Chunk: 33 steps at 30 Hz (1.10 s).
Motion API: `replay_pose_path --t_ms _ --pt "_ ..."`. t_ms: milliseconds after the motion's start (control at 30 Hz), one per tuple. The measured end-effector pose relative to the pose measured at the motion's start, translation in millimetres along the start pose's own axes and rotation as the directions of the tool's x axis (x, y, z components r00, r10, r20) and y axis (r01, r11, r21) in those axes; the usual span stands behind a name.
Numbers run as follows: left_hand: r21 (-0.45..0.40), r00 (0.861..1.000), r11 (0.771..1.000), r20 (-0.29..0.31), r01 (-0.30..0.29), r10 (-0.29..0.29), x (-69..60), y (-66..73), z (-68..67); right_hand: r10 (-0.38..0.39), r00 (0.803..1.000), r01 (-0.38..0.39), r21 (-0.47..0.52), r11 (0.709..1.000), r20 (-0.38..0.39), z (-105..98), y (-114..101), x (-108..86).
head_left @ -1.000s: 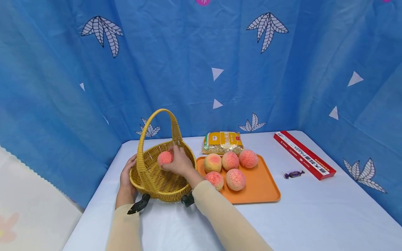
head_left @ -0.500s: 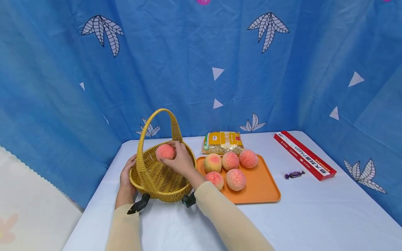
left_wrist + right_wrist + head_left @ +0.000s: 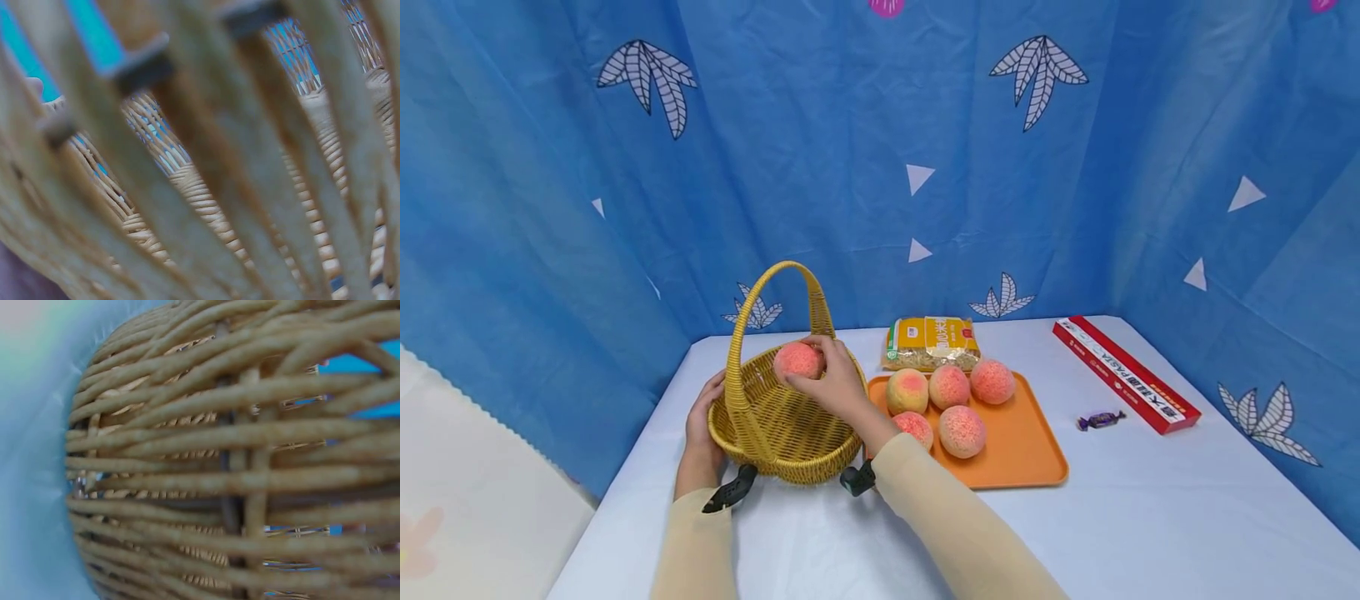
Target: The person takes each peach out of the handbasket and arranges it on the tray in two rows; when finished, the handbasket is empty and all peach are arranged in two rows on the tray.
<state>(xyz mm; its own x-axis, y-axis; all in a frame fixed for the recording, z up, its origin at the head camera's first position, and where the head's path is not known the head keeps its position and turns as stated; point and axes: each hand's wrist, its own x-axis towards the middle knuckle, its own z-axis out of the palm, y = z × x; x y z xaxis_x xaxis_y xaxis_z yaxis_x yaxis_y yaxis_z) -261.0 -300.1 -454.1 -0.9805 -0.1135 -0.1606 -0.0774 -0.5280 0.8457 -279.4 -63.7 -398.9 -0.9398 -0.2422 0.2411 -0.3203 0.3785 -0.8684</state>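
Note:
A yellow woven basket with a tall arched handle stands at the left of the table. My left hand grips its left side near the rim. In my right hand I hold a pinkish-red peach between thumb and fingers, at rim height over the basket's far part. The wrist views show mostly the basket's weave, close and blurred: gaps between strips on the left, the outer wall on the right. To the right, several peaches sit on an orange tray.
Behind the tray lies a yellow bag of grain. A red pasta box and a purple wrapped candy lie farther right on the white tablecloth. A blue curtain hangs behind the table.
The right hand has raised the peach from inside the basket to rim height, then shifted slightly right. The left hand and the basket have stayed put.

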Motion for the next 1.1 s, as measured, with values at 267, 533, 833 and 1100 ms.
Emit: replay_pose_path --t_ms 267,533,833,1100 --pt "-0.134 0.999 0.991 0.037 -0.001 0.006 -0.7 0.4 -3.0 -0.004 1.0 0.005 0.082 0.997 -0.007 -9.2 -2.6 -12.1" --pt "-0.112 0.999 0.994 0.048 -0.01 0.015 -1.5 0.0 -3.4 -0.004 1.0 0.006 0.104 0.995 -0.021 -21.2 -4.3 -31.9" --pt "-0.082 0.999 0.997 0.044 -0.003 0.007 -3.2 2.2 1.4 0.009 1.0 -0.007 0.122 0.992 -0.016 -41.9 -2.2 -54.0" --pt "-0.09 0.999 0.996 0.05 -0.009 0.013 -2.9 -0.2 -0.1 0.014 1.0 -0.013 0.119 0.993 -0.007 -71.5 9.8 -72.3"
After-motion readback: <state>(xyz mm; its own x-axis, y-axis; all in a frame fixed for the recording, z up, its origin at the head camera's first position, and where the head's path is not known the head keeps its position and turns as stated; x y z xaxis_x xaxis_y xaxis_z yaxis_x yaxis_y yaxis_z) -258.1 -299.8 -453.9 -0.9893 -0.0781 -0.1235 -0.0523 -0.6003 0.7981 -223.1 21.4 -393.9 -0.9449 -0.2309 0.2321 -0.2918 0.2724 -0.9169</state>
